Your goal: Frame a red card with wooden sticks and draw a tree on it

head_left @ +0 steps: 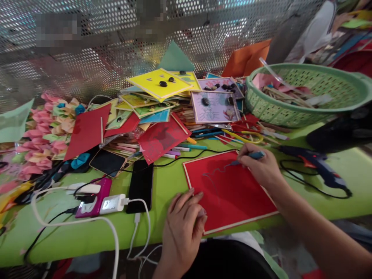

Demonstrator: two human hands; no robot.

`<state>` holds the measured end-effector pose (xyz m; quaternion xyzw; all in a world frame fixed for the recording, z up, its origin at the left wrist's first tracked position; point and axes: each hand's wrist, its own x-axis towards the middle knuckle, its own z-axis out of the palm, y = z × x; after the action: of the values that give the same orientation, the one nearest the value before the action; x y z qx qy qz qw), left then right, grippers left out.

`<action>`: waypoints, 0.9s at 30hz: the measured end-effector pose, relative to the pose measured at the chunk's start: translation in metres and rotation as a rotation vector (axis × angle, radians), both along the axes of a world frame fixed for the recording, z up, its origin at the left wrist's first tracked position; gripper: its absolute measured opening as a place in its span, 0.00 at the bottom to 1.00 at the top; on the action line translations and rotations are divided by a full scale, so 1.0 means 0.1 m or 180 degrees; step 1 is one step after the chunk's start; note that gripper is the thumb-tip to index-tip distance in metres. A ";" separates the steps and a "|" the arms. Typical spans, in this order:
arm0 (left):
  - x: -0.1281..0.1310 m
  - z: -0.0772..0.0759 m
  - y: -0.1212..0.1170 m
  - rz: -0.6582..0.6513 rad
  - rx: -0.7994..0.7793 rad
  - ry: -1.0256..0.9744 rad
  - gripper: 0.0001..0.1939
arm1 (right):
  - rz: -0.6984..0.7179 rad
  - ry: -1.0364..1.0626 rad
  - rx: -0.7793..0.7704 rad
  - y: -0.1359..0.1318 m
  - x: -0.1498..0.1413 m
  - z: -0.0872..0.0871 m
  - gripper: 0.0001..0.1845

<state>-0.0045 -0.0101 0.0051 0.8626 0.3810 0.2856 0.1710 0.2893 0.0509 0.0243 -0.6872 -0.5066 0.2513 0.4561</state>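
Note:
A square red card (232, 197) with a pale wooden-stick border lies flat on the table in front of me. A thin, wavy grey-blue line runs across its upper part. My right hand (258, 164) is closed round a blue marker (256, 155), its tip at the end of that line near the card's top right corner. Over the card's left edge rests my left hand (186, 223), fingers loosely bent, lying on the border and red surface without gripping anything I can see.
Behind the card are piled framed cards (161, 83), markers (174, 153) and yellow-handled scissors (247, 135). A green basket (305, 112) stands at right, near a glue gun (322, 166). Phones (141, 186), a power strip (100, 197) and cables occupy the left side.

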 end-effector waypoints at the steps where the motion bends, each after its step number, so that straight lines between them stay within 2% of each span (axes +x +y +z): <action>1: 0.00 0.00 0.00 0.0004 0.0008 -0.0005 0.06 | -0.0014 -0.0012 -0.0031 0.00 0.01 0.01 0.04; 12: 0.00 0.01 -0.03 0.0060 0.0003 -0.0105 0.04 | -0.0015 -0.0144 -0.0099 0.01 0.10 -0.04 0.08; 21: 0.00 -0.04 -0.03 0.0047 0.0026 -0.0169 0.05 | -0.0068 -0.0391 -0.0312 0.01 0.14 0.05 0.10; 27: 0.02 0.00 -0.04 0.0125 -0.0021 -0.0154 0.05 | -0.0074 -0.0425 -0.0248 -0.03 0.14 0.03 0.09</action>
<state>-0.0027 -0.0136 0.0052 0.8472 0.3945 0.3085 0.1774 0.3034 0.0484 0.0274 -0.7255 -0.5177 0.2191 0.3971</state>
